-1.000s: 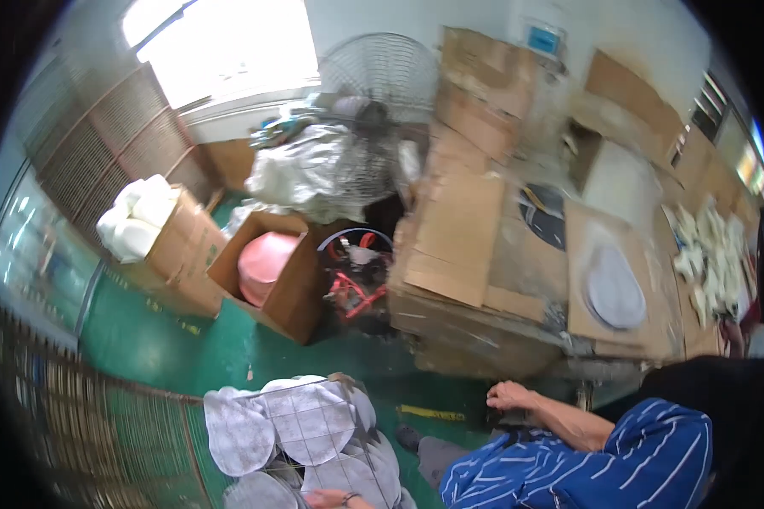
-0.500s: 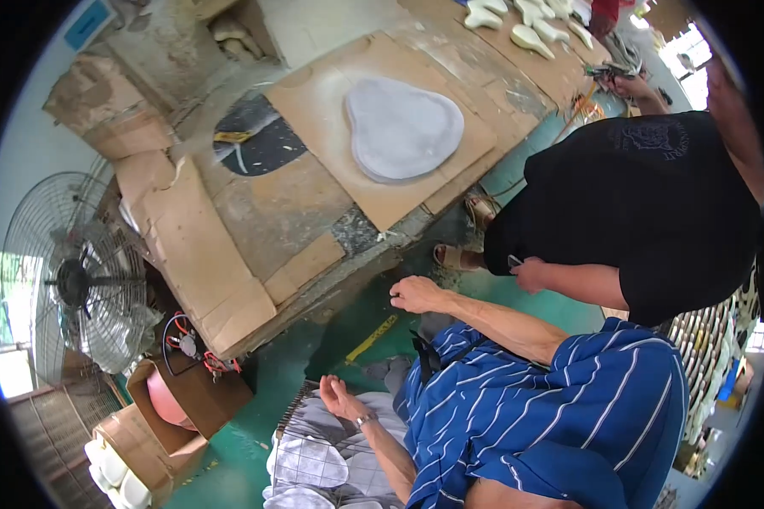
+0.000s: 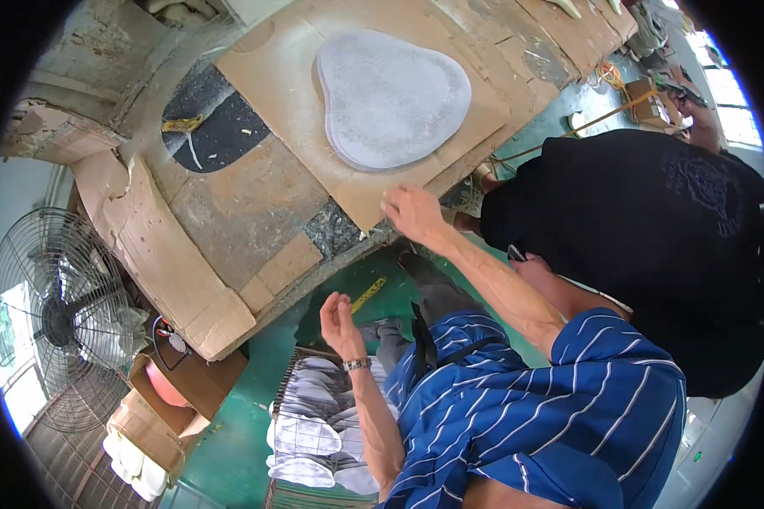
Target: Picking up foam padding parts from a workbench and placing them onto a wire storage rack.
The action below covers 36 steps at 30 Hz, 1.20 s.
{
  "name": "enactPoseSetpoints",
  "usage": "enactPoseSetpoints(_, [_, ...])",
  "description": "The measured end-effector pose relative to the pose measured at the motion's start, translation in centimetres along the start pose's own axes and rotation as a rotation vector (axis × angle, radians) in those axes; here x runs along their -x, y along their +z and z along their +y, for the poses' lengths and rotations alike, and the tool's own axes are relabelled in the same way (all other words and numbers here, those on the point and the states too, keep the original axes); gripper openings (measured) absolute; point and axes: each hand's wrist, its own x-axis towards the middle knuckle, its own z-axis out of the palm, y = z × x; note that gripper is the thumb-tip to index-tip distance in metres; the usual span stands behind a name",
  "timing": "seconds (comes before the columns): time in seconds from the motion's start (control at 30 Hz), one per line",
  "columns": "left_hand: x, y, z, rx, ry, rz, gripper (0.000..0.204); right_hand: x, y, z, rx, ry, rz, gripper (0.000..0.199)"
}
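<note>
My right hand [image 3: 416, 218] is at the front edge of the workbench, just below the cardboard sheet [image 3: 289, 110]. Its fingers are loosely bent, with nothing seen in them. A rounded, pear-shaped grey pad [image 3: 395, 102], which looks layered at its edge, lies flat on that sheet, beyond my fingertips and apart from them. My left hand [image 3: 341, 327], a metal band at its wrist, hovers above a wire crate [image 3: 293, 382]. Its fingers are half bent and hold nothing. Inside the crate stand several grey-white pads [image 3: 306, 434] in rows.
A co-worker in a black shirt [image 3: 628, 246] stands close on my right, one hand on a spray-gun-like tool [image 3: 679, 92]. A caged fan [image 3: 58, 318] and an open carton [image 3: 191, 382] are at left. Torn cardboard [image 3: 157, 246] covers the bench's left side.
Both my hands have risen in the view, the right one toward the bench edge. The bench and pad appear nearer. The co-worker has shifted, and more pads show in the crate.
</note>
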Motion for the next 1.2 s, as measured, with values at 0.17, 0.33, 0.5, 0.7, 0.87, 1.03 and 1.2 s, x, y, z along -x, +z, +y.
enactPoseSetpoints(0.17, [-1.9, 5.2, 1.5, 0.024, -0.056, -0.052, 0.025, -6.9, -1.8, 0.9, 0.132, -0.109, 0.256, 0.032])
enactPoseSetpoints(0.33, [-4.6, 9.8, 3.9, -0.171, 0.032, -0.191, 0.023, -10.5, -2.3, 1.4, 0.270, -0.156, 0.198, 0.042])
enactPoseSetpoints(0.5, [-9.3, 15.2, 6.7, -0.643, 0.573, -0.355, 0.026, -11.7, -2.4, 2.2, 0.212, -0.129, 0.136, 0.027])
enactPoseSetpoints(0.7, [-15.6, 21.1, 7.4, -0.886, 0.862, -0.506, 0.032, -13.6, -5.0, 3.2, 0.008, 0.048, -0.029, 0.017])
enactPoseSetpoints(0.87, [-17.2, 21.3, 5.5, -0.758, 0.644, -0.451, 0.032, -20.3, -14.8, 2.1, 0.087, -0.044, 0.296, 0.023])
enactPoseSetpoints(1.03, [-19.0, 21.1, 5.1, -0.547, 0.410, -0.453, 0.031, -25.6, -27.6, -6.9, 0.235, -0.236, 0.255, 0.029])
enactPoseSetpoints(1.2, [-15.1, 20.4, 12.4, -0.182, 0.245, -0.406, 0.049, -21.3, -29.0, -17.7, 0.227, -0.417, 0.138, 0.027])
